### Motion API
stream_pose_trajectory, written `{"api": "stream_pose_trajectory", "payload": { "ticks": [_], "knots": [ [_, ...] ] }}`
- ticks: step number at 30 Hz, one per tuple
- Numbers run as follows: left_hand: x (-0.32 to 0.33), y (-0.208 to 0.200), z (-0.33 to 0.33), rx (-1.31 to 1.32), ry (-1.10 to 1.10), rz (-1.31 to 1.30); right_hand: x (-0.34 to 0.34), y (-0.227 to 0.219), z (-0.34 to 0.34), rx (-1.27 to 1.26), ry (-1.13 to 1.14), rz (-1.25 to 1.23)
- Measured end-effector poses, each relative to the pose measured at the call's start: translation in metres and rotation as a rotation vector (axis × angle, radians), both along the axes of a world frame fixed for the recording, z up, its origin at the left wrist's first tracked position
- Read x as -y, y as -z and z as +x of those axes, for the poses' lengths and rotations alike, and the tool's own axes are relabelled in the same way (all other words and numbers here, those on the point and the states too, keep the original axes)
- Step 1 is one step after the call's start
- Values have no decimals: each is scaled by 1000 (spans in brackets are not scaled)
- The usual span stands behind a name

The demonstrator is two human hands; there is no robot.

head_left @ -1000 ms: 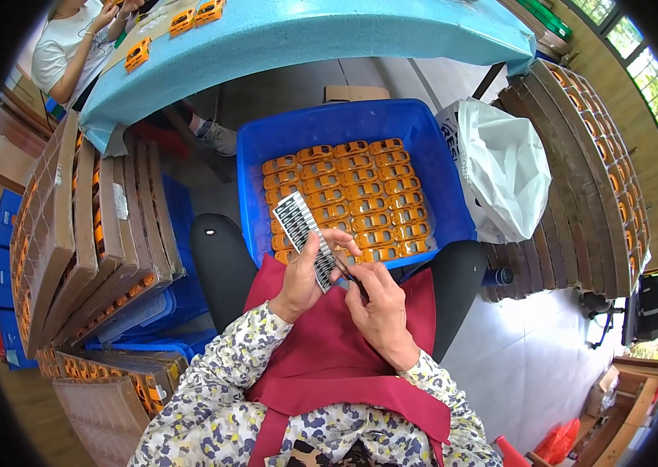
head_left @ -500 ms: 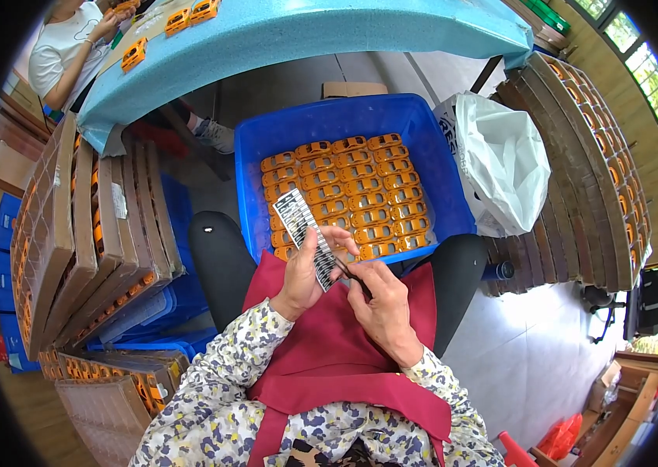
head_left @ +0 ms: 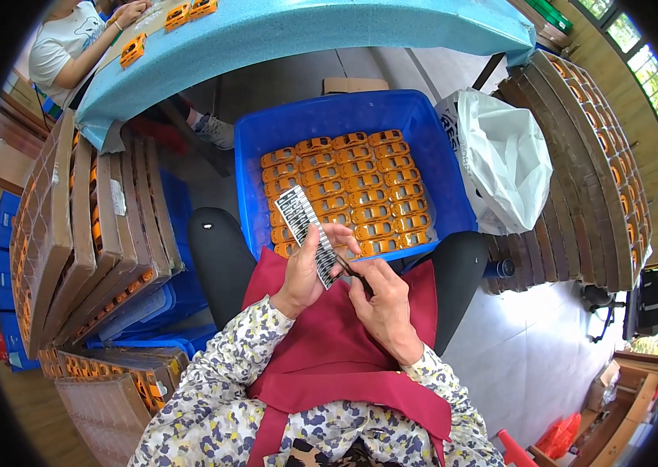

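Between the thumb and fingers of my left hand is a narrow sheet of black-and-white stickers, tilted with its upper end to the left. My right hand is closed on thin dark tweezers, whose tips are at the sheet's lower right edge, by my left fingertips. Whether a sticker sits in the tips is too small to tell. Just beyond my hands, rows of orange toy car bodies lie in a blue plastic bin between my knees.
A table with a light blue cover stands ahead, with a few orange car bodies on it. A co-worker's arm shows there. Stacked cardboard trays of car bodies rise on both sides. A white plastic bag is right of the bin.
My hands stay nearly in place, with the tweezers shifted slightly at the sheet. The view has moved a little. The co-worker's hands have moved, and the orange part there no longer shows.
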State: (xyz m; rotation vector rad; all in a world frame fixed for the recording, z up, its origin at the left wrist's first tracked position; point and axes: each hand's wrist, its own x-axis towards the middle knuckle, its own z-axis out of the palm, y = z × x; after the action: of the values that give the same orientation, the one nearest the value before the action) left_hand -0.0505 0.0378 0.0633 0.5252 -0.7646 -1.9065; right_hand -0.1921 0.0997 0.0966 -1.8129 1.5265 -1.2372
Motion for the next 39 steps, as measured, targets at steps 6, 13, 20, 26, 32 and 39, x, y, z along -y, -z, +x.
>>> {"api": "stream_pose_trajectory", "payload": {
  "ticks": [6, 13, 20, 26, 32, 39],
  "knots": [
    [-2, -2, -2, 48, -22, 42, 0, 1, -2, 17, -5, 33],
    [-3, -2, -1, 51, 6, 77, 0, 1, -4, 62, -20, 60],
    [-1, 4, -1, 54, 30, 88, 2, 6, -7, 96, -27, 69],
    [3, 4, -2, 84, 94, 121, 5, 18, -16, 162, -54, 139],
    [17, 31, -4, 107, 102, 188, 10, 31, -30, 332, -62, 303],
    [69, 171, 2, 756, -85, 357, 24, 79, -68, 807, 170, 481]
  ]
}}
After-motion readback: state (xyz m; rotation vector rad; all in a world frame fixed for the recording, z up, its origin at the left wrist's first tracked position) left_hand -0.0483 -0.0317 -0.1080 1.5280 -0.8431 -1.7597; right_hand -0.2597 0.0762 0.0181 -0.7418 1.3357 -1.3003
